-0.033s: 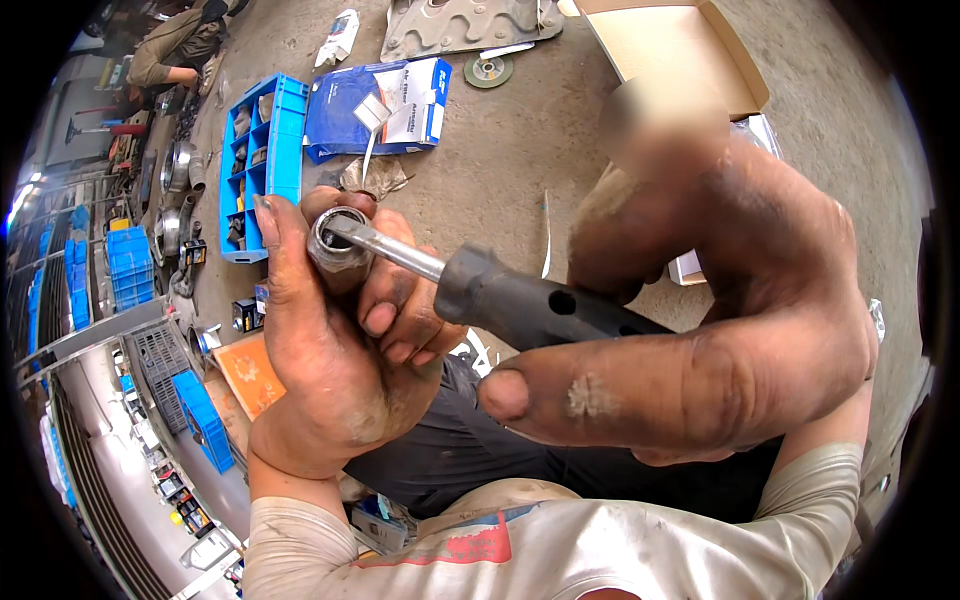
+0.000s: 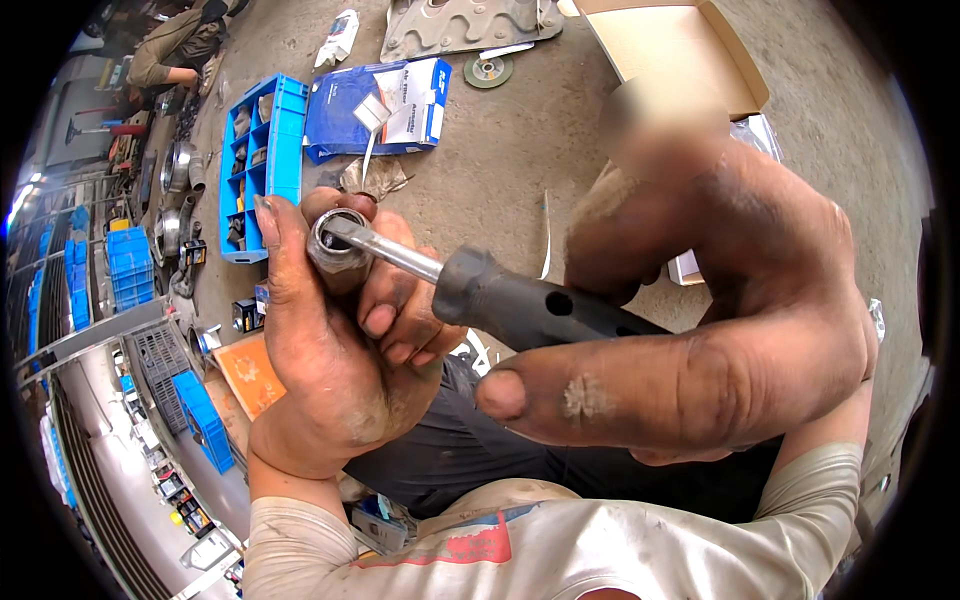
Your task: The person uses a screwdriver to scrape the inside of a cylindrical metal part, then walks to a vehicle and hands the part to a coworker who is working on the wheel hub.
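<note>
My left hand, palm up and smudged with grease, grips a short hollow metal cylinder between thumb and curled fingers, its round end facing me. A flat-bladed screwdriver with a black, holed handle is in my right hand. Its blade tip rests inside the cylinder's mouth, against the rim. The right thumb lies along the handle's near side and the fingers curl over the far side, hiding the handle's end. What lies deep inside the cylinder is too dark to tell.
Beyond my left hand are a blue compartment bin with small parts and a blue-and-white box. A grinding disc, a metal plate and an open cardboard box lie farther out. A person crouches at far left.
The screwdriver and my right hand have shifted very slightly to the left. My left hand keeps the same grip on the cylinder.
</note>
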A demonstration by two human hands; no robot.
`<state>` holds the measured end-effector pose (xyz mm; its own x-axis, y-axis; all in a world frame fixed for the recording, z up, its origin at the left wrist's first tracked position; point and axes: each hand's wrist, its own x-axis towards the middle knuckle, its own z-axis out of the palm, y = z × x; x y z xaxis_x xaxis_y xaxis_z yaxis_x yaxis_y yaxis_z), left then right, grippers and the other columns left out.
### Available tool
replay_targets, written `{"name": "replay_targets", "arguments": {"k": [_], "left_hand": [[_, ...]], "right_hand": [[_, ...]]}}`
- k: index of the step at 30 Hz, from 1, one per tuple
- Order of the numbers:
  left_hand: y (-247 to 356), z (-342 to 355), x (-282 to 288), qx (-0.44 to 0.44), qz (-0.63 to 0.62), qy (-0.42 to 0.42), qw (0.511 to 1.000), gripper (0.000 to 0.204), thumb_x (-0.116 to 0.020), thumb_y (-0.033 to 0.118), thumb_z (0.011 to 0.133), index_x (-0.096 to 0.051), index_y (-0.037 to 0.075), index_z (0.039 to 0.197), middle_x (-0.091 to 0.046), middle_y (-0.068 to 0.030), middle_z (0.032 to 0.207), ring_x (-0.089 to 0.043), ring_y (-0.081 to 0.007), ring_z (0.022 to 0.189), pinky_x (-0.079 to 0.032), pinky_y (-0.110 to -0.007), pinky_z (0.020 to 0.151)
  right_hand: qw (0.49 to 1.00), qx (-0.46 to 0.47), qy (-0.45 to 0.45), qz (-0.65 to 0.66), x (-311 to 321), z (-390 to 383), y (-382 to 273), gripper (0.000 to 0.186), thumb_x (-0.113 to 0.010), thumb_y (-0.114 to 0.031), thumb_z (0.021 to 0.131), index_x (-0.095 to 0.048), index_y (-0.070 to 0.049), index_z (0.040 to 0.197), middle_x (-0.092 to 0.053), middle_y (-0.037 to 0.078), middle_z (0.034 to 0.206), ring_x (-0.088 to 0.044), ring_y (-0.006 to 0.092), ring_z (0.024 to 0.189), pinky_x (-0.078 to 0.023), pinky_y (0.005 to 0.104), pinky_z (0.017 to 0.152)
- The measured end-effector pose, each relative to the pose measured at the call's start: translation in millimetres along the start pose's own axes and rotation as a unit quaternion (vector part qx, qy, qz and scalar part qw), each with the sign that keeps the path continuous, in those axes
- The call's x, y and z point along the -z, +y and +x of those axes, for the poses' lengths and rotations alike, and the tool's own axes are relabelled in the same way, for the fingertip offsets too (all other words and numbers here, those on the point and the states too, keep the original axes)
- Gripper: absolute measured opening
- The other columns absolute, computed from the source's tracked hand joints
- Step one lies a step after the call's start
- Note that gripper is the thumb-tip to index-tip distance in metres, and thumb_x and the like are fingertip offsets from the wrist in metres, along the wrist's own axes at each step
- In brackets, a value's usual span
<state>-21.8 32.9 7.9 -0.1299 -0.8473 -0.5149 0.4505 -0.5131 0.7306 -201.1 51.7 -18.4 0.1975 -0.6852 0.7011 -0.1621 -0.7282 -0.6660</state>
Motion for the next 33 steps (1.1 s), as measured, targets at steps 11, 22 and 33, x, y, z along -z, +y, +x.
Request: {"name": "replay_targets", "arguments": {"k": [11, 22, 33], "left_hand": [[-1.3, 3.2, 3.2, 0.028, 0.049, 0.003, 0.998, 0.049, -0.027, 0.06, 0.092, -0.051, 0.018, 0.098, -0.027, 0.003, 0.052, -0.023, -0.0082, 0.038, -0.023, -0.024, 0.039], [-0.9, 6.3, 3.2, 0.086, 0.014, -0.01, 0.996, 0.047, -0.026, 0.057, 0.093, -0.052, 0.017, 0.096, -0.027, 0.0041, 0.05, -0.022, -0.0067, 0.036, -0.022, -0.023, 0.035], [-1.7, 7.2, 4.6, 0.063, -0.012, -0.03, 0.997, 0.049, -0.026, 0.056, 0.094, -0.054, 0.016, 0.1, -0.029, 0.0046, 0.053, -0.024, -0.0059, 0.037, -0.024, -0.022, 0.035]], "right_hand": [[1.0, -0.008, -0.016, 0.01, 1.0, -3.4, -1.4, 0.025, -0.079, -0.014, 0.059, -0.071, -0.017, 0.083, -0.053, 0.003, 0.072, -0.052, 0.0125, 0.057, -0.041, 0.0234, 0.048], [0.999, 0.025, -0.002, 0.024, -0.6, -4.6, 7.3, 0.026, -0.081, -0.016, 0.057, -0.071, -0.015, 0.081, -0.052, 0.003, 0.071, -0.05, 0.0111, 0.055, -0.038, 0.023, 0.046], [0.994, -0.043, -0.096, -0.008, 16.6, 4.4, -5.4, 0.024, -0.071, -0.029, 0.064, -0.072, -0.017, 0.085, -0.048, 0.001, 0.068, -0.048, 0.0108, 0.054, -0.037, 0.0235, 0.046]]}}
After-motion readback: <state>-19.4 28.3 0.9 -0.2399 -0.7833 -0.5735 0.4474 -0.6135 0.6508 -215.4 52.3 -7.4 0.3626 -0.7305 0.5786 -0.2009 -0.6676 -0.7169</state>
